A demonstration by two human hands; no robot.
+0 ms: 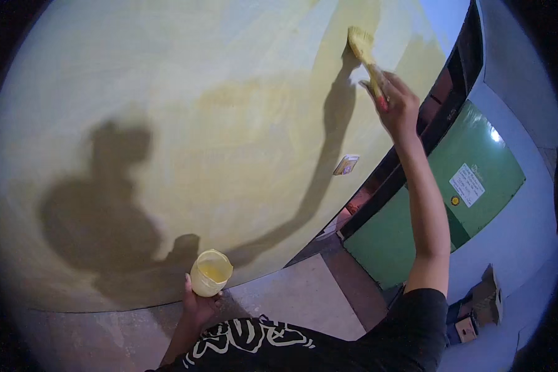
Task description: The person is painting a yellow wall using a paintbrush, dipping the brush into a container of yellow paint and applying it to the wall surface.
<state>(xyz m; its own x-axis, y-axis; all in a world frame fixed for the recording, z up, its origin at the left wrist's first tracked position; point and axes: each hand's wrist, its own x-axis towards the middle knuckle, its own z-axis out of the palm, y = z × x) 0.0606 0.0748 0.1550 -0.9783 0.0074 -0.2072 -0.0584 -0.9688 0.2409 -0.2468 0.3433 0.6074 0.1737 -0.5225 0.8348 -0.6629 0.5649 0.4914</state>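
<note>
My right hand (398, 102) is raised high at the upper right, its fingers closed round the handle of a paintbrush (362, 44). Pale yellow paint coats the bristles, which meet the wall (242, 142) near its top right; the handle has a red end. Low in front of me, my left hand (199, 305) grips a small cup (203, 280) of pale yellow paint, held upright with its mouth facing up. The wall carries uneven yellow patches over a whiter coat, and dark shadows of me and my arm fall across it.
A switch plate (346, 165) is set in the wall below my raised arm. To the right are a dark doorway edge (440, 93) and a green door (477, 155) bearing a white paper. A cardboard box (467, 328) lies at the lower right, beyond the pale floor (297, 294).
</note>
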